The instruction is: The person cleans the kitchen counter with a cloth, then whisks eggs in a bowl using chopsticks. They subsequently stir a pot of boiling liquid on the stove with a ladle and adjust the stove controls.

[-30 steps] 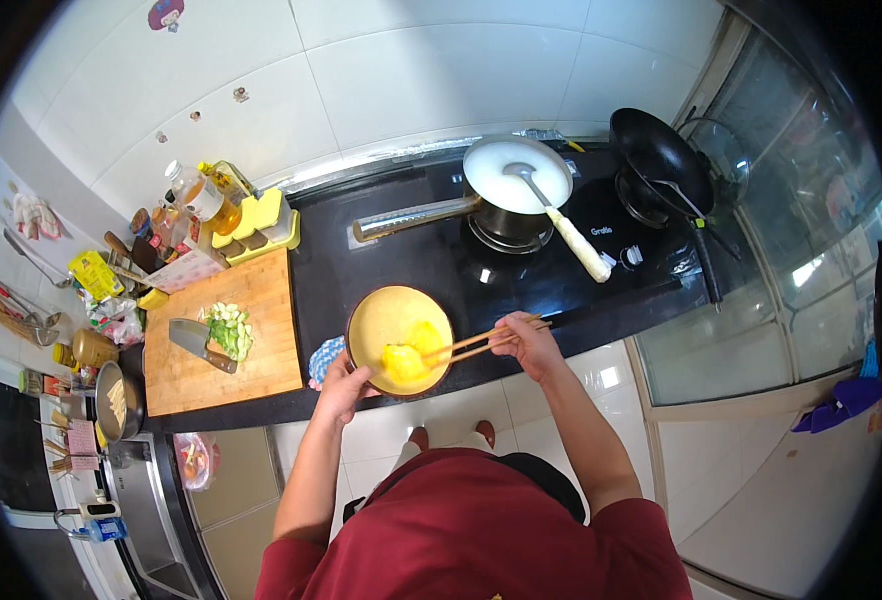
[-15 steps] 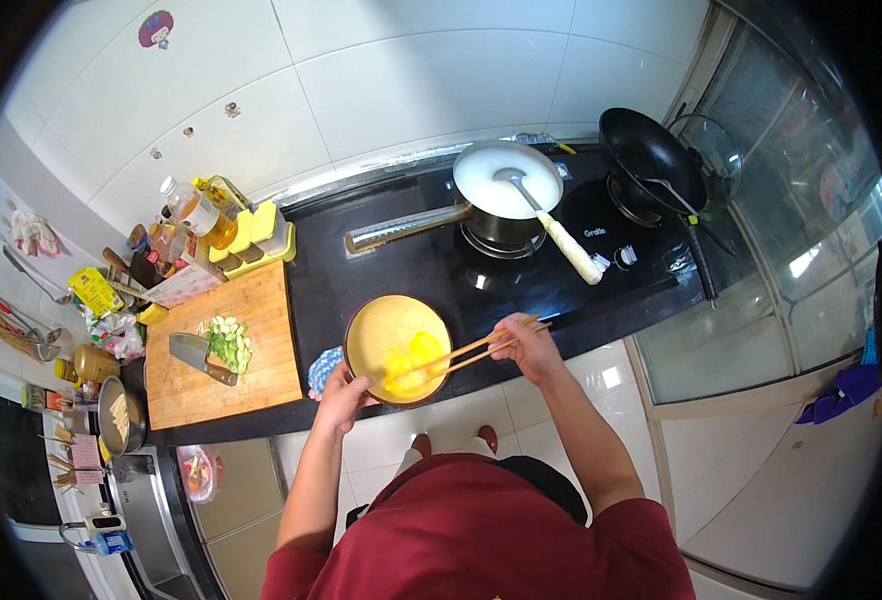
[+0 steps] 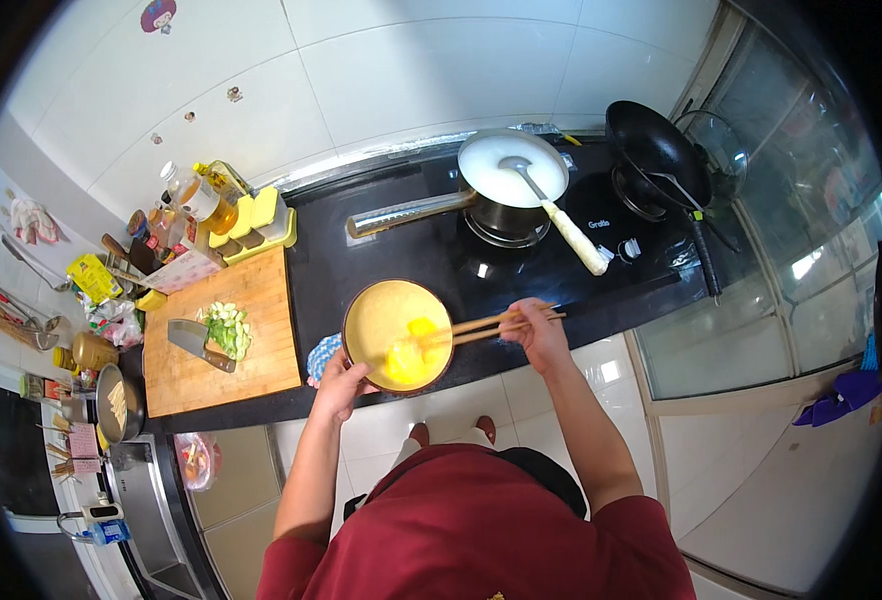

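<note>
A pale yellow bowl (image 3: 381,312) with a dark rim stands at the front of the black counter, tipped a little toward me. Bright yellow egg (image 3: 406,360) lies in its lower part. My left hand (image 3: 339,385) grips the rim at the lower left. Closed round a pair of wooden chopsticks (image 3: 481,326), my right hand (image 3: 539,335) is right of the bowl, and their tips are in the egg, blurred by motion. A blue and white knitted cloth (image 3: 323,358) lies against the bowl's left side.
Left of the bowl, a cutting board (image 3: 176,385) bears a cleaver (image 3: 199,343) and chopped green vegetable (image 3: 227,330). A long-handled pot (image 3: 506,212) of whitish liquid, with a ladle (image 3: 571,235) across it, stands on the hob. Behind right is a black wok (image 3: 651,150). Bottles (image 3: 201,200) line the left.
The chopsticks have swung to a flatter angle and shifted in the egg. My right hand has moved slightly right. My left hand still holds the bowl, and the whole view has shifted a little.
</note>
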A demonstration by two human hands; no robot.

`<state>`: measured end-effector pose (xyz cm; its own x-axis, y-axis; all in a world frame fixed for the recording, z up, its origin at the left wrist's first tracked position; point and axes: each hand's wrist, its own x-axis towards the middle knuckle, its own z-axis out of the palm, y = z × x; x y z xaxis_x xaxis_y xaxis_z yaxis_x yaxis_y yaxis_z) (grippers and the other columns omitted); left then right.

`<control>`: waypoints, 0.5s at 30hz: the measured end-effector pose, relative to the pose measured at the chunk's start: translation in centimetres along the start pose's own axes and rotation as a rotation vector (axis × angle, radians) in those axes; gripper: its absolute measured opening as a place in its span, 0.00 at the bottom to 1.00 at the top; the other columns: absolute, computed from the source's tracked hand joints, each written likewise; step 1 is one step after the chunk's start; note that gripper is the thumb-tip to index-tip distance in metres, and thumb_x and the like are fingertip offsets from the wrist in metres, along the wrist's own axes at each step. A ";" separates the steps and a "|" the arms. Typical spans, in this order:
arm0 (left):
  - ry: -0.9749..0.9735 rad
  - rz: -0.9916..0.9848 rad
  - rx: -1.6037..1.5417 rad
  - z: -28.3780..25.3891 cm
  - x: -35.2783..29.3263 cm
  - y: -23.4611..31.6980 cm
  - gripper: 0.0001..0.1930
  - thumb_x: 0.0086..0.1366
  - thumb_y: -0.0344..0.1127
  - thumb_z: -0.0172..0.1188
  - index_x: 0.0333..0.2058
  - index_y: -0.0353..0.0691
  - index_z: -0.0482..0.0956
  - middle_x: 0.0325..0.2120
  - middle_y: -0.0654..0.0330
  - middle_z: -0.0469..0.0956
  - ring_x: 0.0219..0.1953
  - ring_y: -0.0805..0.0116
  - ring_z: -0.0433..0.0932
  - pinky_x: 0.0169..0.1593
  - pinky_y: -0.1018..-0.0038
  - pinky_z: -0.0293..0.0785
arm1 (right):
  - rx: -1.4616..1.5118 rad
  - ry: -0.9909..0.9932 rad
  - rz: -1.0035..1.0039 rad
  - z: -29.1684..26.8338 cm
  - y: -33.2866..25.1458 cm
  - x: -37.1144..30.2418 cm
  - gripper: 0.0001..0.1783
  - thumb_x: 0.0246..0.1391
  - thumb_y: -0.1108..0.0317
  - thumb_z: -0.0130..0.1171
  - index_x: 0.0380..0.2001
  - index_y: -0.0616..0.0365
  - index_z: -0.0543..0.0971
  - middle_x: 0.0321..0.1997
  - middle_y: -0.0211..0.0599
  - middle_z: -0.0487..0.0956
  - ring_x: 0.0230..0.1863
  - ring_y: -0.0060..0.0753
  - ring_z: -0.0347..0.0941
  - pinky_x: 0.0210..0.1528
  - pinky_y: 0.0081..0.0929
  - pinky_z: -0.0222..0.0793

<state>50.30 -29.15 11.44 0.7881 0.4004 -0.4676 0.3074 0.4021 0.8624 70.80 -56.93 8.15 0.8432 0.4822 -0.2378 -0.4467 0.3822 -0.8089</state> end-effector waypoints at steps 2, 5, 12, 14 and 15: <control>0.004 0.004 0.034 0.2 -0.3 0.2 0.20 0.59 0.25 0.53 0.52 0.30 0.67 0.41 0.52 0.79 0.33 0.64 0.83 0.33 0.75 0.83 | -0.067 0.010 0.056 -0.3 0.1 -0.1 0.10 0.63 0.64 0.53 0.35 0.60 0.77 0.33 0.43 0.81 0.31 0.34 0.82 0.32 0.26 0.82; 0.001 -0.009 0.031 -0.1 0.1 0.2 0.21 0.59 0.25 0.54 0.53 0.33 0.68 0.43 0.54 0.78 0.36 0.65 0.83 0.35 0.73 0.84 | -0.092 -0.020 0.059 0.9 -0.5 -0.5 0.10 0.63 0.64 0.53 0.35 0.59 0.77 0.33 0.42 0.81 0.31 0.33 0.82 0.32 0.26 0.82; -0.016 -0.022 0.053 -0.3 0.1 -0.2 0.21 0.60 0.24 0.55 0.53 0.34 0.68 0.44 0.56 0.78 0.37 0.66 0.83 0.37 0.71 0.84 | -0.097 -0.074 0.069 0.7 -0.6 -0.2 0.10 0.63 0.63 0.54 0.35 0.59 0.77 0.33 0.42 0.81 0.31 0.31 0.81 0.31 0.24 0.81; -0.020 -0.012 -0.019 -0.1 -0.2 -0.2 0.22 0.59 0.25 0.55 0.54 0.34 0.68 0.43 0.54 0.78 0.36 0.65 0.83 0.34 0.74 0.83 | -0.095 0.015 -0.014 0.6 -0.1 0.0 0.11 0.64 0.63 0.53 0.35 0.59 0.77 0.33 0.41 0.81 0.30 0.31 0.81 0.31 0.24 0.81; -0.024 -0.001 -0.056 0.0 -0.2 0.0 0.22 0.59 0.26 0.56 0.54 0.33 0.68 0.43 0.53 0.79 0.35 0.65 0.83 0.32 0.76 0.83 | -0.094 0.058 -0.062 0.4 0.1 0.4 0.11 0.64 0.62 0.53 0.35 0.59 0.77 0.33 0.41 0.81 0.30 0.31 0.81 0.31 0.24 0.82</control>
<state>50.14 -29.25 11.51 0.8006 0.3802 -0.4631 0.2787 0.4479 0.8496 70.96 -56.34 8.15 0.8853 0.4129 -0.2141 -0.3654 0.3328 -0.8693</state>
